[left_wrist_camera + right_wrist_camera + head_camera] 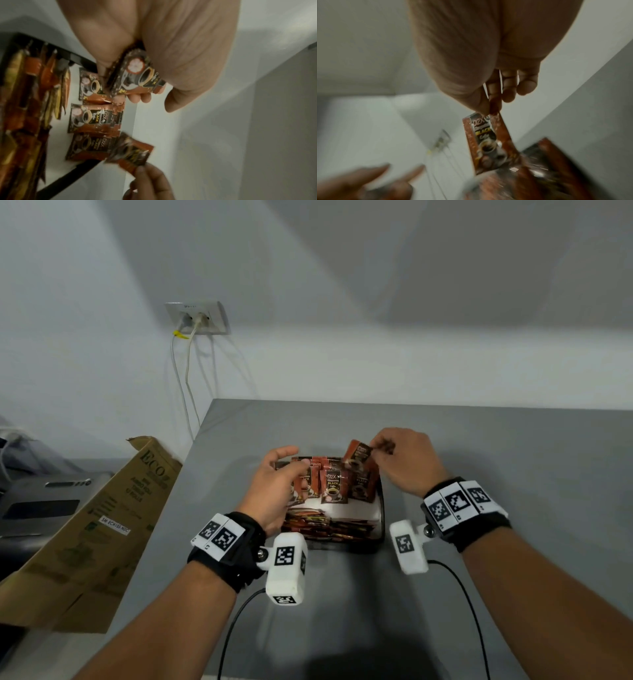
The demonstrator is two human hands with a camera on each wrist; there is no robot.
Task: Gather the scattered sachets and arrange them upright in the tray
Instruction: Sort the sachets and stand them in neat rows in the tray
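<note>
A black tray (381, 510) with a white liner sits mid-table. Dark brown coffee sachets (331, 486) stand upright in its far row; more sachets (325, 527) are packed along its near side. My left hand (295, 466) is over the tray's left end, fingers and thumb curled round one sachet (137, 79) among the standing ones. My right hand (376, 447) hovers above the tray's far right corner and pinches another sachet (358, 454) by its top edge, so that it hangs tilted over the row. That sachet (488, 139) appears blurred in the right wrist view.
The grey table (496, 474) stretches right and toward me. A cardboard box (92, 525) leans at the table's left edge, with a grey machine (44, 501) behind it. A wall socket (197, 318) with two cables is at the back left. Black wrist-camera cables (459, 580) trail over the near table.
</note>
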